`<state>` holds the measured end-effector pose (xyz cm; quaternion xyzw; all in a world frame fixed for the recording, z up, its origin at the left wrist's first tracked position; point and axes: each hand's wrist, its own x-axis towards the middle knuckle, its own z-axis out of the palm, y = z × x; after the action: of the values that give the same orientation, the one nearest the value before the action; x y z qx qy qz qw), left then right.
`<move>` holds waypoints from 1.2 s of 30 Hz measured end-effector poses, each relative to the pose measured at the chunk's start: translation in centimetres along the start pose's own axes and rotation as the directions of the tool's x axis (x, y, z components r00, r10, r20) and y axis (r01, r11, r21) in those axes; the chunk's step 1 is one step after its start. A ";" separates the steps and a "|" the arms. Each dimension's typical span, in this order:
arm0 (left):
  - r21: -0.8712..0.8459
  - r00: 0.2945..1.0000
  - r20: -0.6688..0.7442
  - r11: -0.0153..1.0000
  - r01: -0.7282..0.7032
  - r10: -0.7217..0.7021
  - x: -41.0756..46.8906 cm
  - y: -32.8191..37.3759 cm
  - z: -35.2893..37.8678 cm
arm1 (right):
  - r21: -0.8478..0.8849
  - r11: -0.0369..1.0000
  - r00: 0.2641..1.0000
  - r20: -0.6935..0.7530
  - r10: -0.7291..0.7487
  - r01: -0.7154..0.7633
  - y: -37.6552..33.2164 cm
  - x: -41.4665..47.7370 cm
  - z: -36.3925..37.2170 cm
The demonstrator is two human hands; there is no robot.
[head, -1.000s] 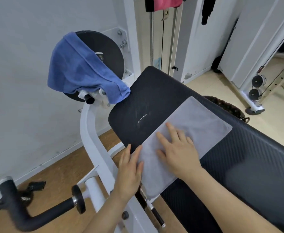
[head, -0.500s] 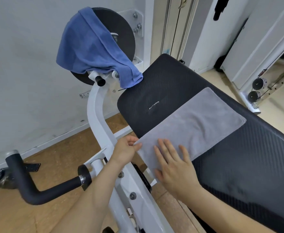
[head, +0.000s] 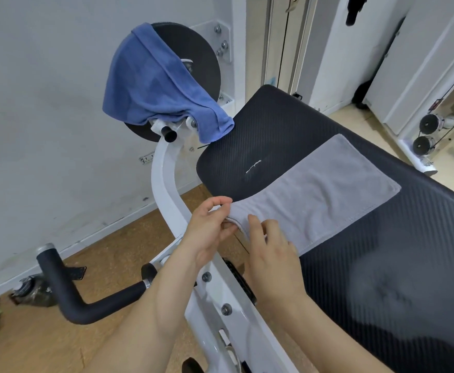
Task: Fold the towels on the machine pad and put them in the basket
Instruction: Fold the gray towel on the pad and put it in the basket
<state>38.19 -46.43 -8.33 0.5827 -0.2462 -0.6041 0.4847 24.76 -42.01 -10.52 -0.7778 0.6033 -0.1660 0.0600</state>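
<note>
Midway, from my head view: left hand (head: 209, 227) pinches the grey towel's (head: 320, 195) near corner on the pad (head: 287, 130); right hand (head: 271, 254) hovers, fingers loosely spread. Blue towel (head: 155, 84) hangs unfolded on the disc; no basket visible.

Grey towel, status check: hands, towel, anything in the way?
Left hand pinching near end of grey towel; right hand on it, fingers spread. Towel flat on black pad. Blue towel unfolded on wheel. Nothing blocking.
</note>
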 end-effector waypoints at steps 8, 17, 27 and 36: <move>0.856 0.794 0.477 0.006 -0.517 0.378 -0.2 -1.5 -0.5 | 0.129 0.991 0.984 0.178 -0.006 -0.017 2.9 2.8 -3.9; 0.594 0.565 0.803 -0.332 -0.733 0.190 1.0 -0.8 1.0 | 0.431 0.858 0.915 0.391 0.101 -0.279 5.7 3.7 -6.4; 0.547 0.616 0.763 -0.312 -0.777 -0.197 -2.6 1.1 0.6 | 0.705 0.560 0.900 0.337 0.276 -0.435 9.3 4.6 -7.2; 0.574 0.618 0.785 -0.323 -0.752 -0.045 1.2 6.5 9.2 | 0.264 0.955 0.981 0.167 0.095 -0.137 6.8 2.9 -9.4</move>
<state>31.66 -52.56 -1.44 0.4099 -0.9033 -0.1206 -0.0390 16.02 -45.58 -3.11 -0.7355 0.6129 -0.1840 0.2226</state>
